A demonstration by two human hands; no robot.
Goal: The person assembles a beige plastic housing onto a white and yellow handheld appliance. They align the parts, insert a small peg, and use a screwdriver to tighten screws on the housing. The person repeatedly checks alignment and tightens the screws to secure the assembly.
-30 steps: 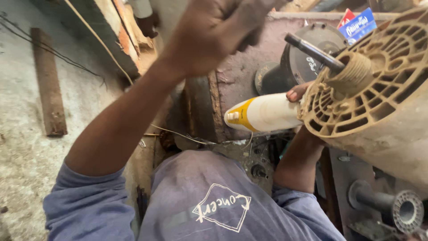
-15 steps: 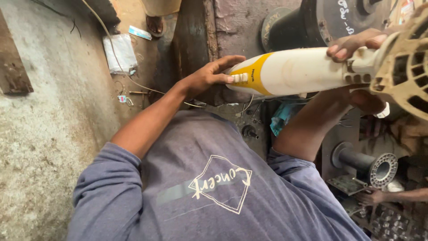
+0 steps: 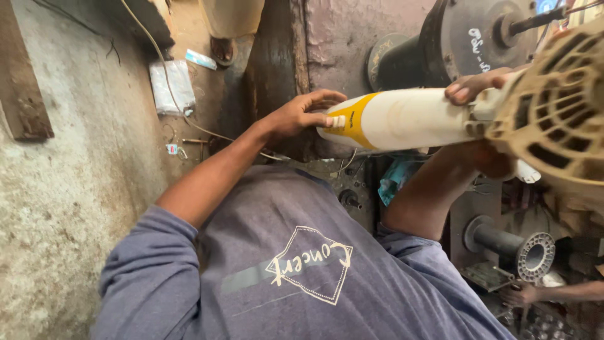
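Note:
My left hand (image 3: 302,116) grips the yellow end of a long white and yellow plastic bottle (image 3: 402,119) that lies sideways in front of my chest. My right hand (image 3: 478,85) is at the bottle's other end, fingers curled over the top, where it meets a beige slotted fan-motor cover (image 3: 557,116). Whether the right hand holds the bottle, the cover or both I cannot tell. My grey shirt fills the lower middle of the view.
A dark electric motor (image 3: 465,41) with a shaft stands behind the bottle. A grey flanged metal part (image 3: 525,249) lies at the lower right, near another person's hand (image 3: 522,293). A rough concrete floor (image 3: 69,189), a wooden plank (image 3: 25,82), a cable and a plastic packet (image 3: 173,85) are left.
My left hand came down from above and closed on the bottle's yellow end. The view swung left and down, so the beige cover now sits at the right edge.

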